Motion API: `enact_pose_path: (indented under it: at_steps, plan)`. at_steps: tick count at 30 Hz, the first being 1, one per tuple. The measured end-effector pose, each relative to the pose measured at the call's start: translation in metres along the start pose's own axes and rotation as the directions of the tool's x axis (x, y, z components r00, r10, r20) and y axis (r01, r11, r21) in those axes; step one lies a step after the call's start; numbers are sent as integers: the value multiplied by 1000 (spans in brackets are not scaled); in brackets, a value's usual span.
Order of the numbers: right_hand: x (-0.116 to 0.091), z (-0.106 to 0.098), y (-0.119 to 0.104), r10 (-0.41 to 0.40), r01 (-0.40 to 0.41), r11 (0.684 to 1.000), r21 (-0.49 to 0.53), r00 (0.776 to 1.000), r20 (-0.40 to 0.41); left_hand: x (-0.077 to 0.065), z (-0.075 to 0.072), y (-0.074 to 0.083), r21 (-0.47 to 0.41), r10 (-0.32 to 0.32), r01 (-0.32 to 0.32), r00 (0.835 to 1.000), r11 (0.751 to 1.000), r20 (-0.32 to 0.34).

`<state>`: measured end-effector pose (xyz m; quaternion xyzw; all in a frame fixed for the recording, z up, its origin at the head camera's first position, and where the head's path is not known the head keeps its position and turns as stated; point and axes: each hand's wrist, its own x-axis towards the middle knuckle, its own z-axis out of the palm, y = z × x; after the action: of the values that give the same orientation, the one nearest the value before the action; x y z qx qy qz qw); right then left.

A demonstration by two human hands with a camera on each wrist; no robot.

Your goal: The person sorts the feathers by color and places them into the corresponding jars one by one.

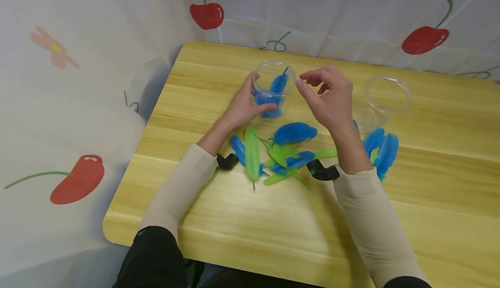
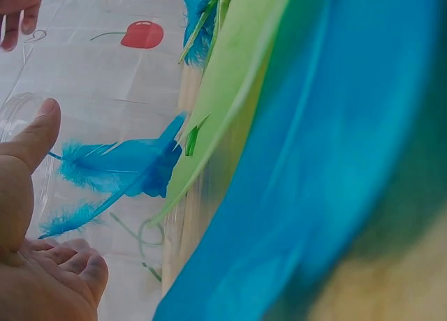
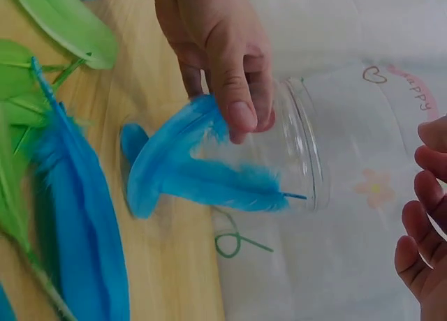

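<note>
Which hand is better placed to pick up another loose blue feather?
Probably the right hand: it appears empty, beside the clear jar, with loose blue feathers close by. The left hand is occupied, gripping the clear jar.

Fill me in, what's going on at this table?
A person is handling a clear jar with blue feathers in it. The left hand holds the jar; the right hand is raised beside its rim, with nothing visible in its fingers. Loose blue feathers and green feathers lie on the table in front of the person. A second clear jar stands off to the right. Only blue shows inside the held jar.
</note>
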<state>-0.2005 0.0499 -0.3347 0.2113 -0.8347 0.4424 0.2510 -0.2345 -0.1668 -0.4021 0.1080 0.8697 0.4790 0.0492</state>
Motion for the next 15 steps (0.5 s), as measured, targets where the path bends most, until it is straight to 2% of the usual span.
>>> enact_pose_path:
  at_steps: [5, 9, 12, 15]
  plan:
    - [-10, -6, 4, 59, -54, 997, -53, 994, 96, 0, 0, 0, -7, 1, -1, 1000, 1000, -4]
    - [-20, -7, 10, 68, -55, 996, -70, 975, 210, 1, 1, 0, -10, 15, -15, 1000, 1000, -5]
    - [-25, -6, 14, 68, -49, 996, -70, 947, 313, 1, 0, -1, -5, 18, -18, 1000, 1000, -7]
    - [-28, -5, 16, 106, -74, 993, -94, 904, 414, 1, 1, -1, -5, 22, -22, 1000, 1000, -10]
